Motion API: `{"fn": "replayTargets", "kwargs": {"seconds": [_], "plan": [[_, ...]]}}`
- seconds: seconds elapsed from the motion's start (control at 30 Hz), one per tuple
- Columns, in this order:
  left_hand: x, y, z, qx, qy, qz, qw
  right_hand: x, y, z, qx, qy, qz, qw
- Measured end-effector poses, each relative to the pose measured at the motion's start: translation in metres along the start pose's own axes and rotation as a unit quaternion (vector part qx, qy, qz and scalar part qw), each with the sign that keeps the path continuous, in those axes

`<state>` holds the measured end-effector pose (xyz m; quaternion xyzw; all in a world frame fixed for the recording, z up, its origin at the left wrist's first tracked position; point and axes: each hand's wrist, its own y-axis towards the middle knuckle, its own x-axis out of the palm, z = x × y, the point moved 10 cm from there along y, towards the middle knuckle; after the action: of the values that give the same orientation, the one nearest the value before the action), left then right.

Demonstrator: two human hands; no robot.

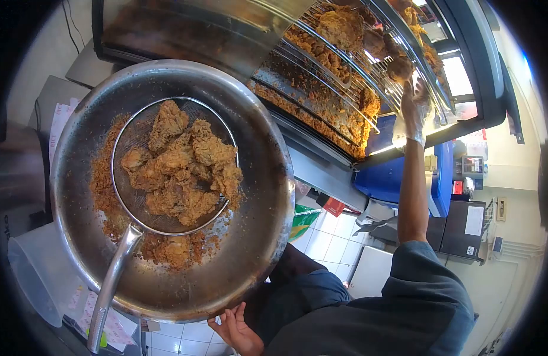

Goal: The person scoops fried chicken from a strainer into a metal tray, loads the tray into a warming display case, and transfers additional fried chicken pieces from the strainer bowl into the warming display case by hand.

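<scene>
My right hand (416, 104), in a clear glove, reaches up into a lit glass food warmer. Its fingers are at a piece of fried chicken (398, 69) by the end of the wire rack (339, 53); glare partly hides the grip. My left hand (235, 330) is low beside the front rim of a big metal basin (268, 249). Its fingers are loosely curled and apart, with the tips against the rim. Inside the basin lies a round mesh strainer (128, 178) holding several pieces of fried chicken (182, 163). The strainer's metal handle (111, 282) sticks out over the rim.
Loose brown crumbs (173, 252) lie in the basin around the strainer. More crumbs cover the warmer's floor (298, 89). A blue bin or cooler (381, 175) stands below the warmer. At left are a translucent plastic container (34, 276) and printed paper (111, 323).
</scene>
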<state>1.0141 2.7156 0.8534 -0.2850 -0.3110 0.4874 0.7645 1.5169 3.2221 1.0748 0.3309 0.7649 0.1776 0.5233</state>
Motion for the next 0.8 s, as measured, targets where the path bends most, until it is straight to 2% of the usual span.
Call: {"fn": "replayTargets", "kwargs": {"seconds": [0.07,0.17,0.3,0.33,0.43,0.47,0.57,0.6,0.7,0.8], "plan": [[-0.002,0.0,0.0,-0.001,0.008,0.007,1.0,0.006,0.003,0.011,-0.087,0.001,0.018,0.996],[0.006,-0.002,0.006,0.002,0.013,0.0,1.0,0.002,-0.02,-0.039,-0.078,0.019,-0.063,0.995],[0.005,-0.002,0.004,0.018,0.005,-0.002,1.0,-0.007,-0.032,-0.084,-0.17,-0.013,-0.058,0.984],[0.007,-0.002,0.005,0.014,0.006,-0.004,1.0,-0.009,-0.033,-0.092,-0.188,0.042,-0.032,0.981],[0.016,-0.005,0.011,0.012,0.004,-0.005,1.0,0.002,-0.019,-0.069,-0.173,0.005,-0.021,0.985],[0.018,-0.007,0.012,0.012,0.004,-0.005,1.0,0.005,-0.015,-0.063,-0.161,-0.066,-0.031,0.984],[0.016,-0.006,0.012,0.006,0.013,0.009,1.0,0.012,-0.013,-0.057,-0.166,-0.084,-0.024,0.982],[0.015,-0.006,0.012,0.007,0.014,0.009,1.0,0.003,-0.019,-0.07,-0.138,-0.107,-0.037,0.984],[0.012,-0.006,0.01,0.003,0.017,0.022,1.0,-0.005,-0.022,-0.087,-0.199,-0.063,0.005,0.978],[0.01,-0.006,0.009,0.002,0.021,0.035,0.999,0.016,-0.015,-0.076,-0.213,-0.05,-0.056,0.974]]}}
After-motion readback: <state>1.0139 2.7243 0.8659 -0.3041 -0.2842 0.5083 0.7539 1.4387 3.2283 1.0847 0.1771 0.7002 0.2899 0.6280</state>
